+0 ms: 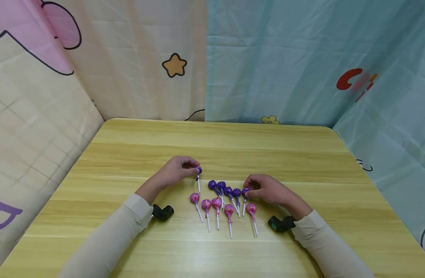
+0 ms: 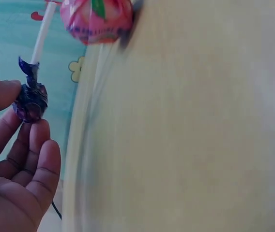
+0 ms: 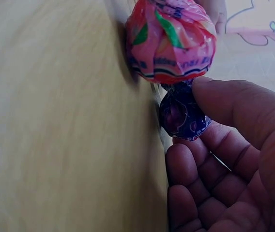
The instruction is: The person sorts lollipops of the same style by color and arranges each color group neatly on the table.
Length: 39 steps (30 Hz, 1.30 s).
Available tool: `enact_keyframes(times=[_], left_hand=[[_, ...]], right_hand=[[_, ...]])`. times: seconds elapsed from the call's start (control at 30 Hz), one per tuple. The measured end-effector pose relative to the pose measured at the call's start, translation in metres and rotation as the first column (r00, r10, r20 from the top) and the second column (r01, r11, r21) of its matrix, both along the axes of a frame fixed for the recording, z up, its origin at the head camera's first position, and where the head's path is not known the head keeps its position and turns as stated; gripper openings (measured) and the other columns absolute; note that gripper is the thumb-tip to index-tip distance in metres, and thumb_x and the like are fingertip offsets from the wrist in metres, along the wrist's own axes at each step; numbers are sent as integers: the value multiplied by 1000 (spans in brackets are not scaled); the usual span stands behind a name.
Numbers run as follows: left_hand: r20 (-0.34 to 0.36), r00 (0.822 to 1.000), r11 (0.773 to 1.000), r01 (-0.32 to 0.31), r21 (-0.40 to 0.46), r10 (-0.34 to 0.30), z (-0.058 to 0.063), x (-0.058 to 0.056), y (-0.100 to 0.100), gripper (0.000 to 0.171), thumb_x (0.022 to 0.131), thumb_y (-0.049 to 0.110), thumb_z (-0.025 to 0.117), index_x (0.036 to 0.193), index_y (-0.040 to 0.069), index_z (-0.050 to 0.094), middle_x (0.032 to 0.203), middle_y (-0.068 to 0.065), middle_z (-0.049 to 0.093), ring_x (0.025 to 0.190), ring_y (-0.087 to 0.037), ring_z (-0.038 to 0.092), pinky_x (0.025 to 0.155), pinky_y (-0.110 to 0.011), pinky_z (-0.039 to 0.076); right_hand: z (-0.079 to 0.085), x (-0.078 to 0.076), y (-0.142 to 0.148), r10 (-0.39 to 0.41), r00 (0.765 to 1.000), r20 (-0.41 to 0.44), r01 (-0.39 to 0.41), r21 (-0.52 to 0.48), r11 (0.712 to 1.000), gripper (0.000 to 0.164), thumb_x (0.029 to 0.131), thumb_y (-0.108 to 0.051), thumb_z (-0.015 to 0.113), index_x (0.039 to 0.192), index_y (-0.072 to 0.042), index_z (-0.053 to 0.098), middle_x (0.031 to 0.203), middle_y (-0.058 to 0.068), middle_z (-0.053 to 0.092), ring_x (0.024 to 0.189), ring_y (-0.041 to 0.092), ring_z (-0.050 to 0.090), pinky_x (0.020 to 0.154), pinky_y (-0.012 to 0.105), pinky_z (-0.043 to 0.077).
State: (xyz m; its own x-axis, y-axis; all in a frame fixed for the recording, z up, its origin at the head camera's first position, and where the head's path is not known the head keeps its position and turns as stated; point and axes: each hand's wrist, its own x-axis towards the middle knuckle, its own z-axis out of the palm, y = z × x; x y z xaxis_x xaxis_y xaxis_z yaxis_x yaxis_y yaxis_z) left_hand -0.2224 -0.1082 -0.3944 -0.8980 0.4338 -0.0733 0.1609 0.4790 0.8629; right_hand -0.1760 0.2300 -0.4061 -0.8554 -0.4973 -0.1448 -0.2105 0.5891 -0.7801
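Apparently, the person is arranging lollipops by colour on the table (image 1: 285, 154), and the purple ones are being handled at this point. The left hand (image 1: 175, 170) is pinching a purple lollipop (image 2: 31, 104) by its wrapped head between thumb and fingertips, the stick pointing toward the table's near side; whether the stick is touching the surface, I cannot tell. The right hand (image 1: 268, 189) is pinching another purple lollipop (image 3: 181, 113) by the head, closer to the table's right edge. Between the hands, four more purple lollipops (image 1: 237, 192) are lying in a loose cluster, and five pink lollipops (image 1: 194, 197) are forming an uneven row on their near side, all well apart from the far edge and far corners.

The next move is probably calling for a gentle setting down of each held lollipop, with the fingers letting go without nudging neighbours. Some things are standing in the way: the two leftmost sticks in the cluster are crossing, other purple sticks are running down among the pink heads, and black wrist cameras (image 1: 162, 212) are jutting inward from both wrists. Beyond the far edge, patterned curtains (image 1: 268, 58) are hanging.
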Motion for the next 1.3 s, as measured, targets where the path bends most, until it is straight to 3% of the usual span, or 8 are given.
enact_keyframes(times=[0.23,0.77,0.97,1.1,1.3], left_hand=[[52,996,997,-68,37,66,-1,-20,-5,26,97,21,66,118,7,68,111,-6,67,103,-22,60,90,-37,48],[38,984,984,-175,43,173,6,-75,-15,33,97,25,66,123,6,66,119,-10,65,110,-25,57,94,-38,45],[22,987,988,-157,0,157,14,-85,-19,35,99,25,64,126,5,64,123,-10,64,114,-25,56,97,-39,44],[23,983,983,-184,-3,184,14,-90,-26,35,99,25,63,128,5,64,123,-11,65,113,-26,57,96,-40,45],[75,966,957,-255,135,247,11,-96,-29,38,100,22,62,132,2,60,126,-15,62,117,-28,57,102,-40,44]], right_hand=[[2,0,0,7,1000,-19,-7,-1,1000,12,90,-10,72,100,-7,65,89,2,63,81,19,57,70,30,48],[1,-1,1,1,1000,-9,0,7,1000,11,90,-11,72,99,-8,66,89,1,63,80,17,56,69,29,48],[1,-1,1,6,1000,-10,-6,-9,1000,12,90,-11,72,99,-7,66,89,2,63,80,18,56,69,29,48],[1,-1,0,5,1000,-8,-5,-4,1000,11,90,-12,72,99,-8,66,89,1,63,80,18,56,70,29,48],[1,-1,0,9,1000,-8,-9,-13,1000,11,90,-11,72,99,-8,66,89,1,64,80,17,57,69,29,49]])
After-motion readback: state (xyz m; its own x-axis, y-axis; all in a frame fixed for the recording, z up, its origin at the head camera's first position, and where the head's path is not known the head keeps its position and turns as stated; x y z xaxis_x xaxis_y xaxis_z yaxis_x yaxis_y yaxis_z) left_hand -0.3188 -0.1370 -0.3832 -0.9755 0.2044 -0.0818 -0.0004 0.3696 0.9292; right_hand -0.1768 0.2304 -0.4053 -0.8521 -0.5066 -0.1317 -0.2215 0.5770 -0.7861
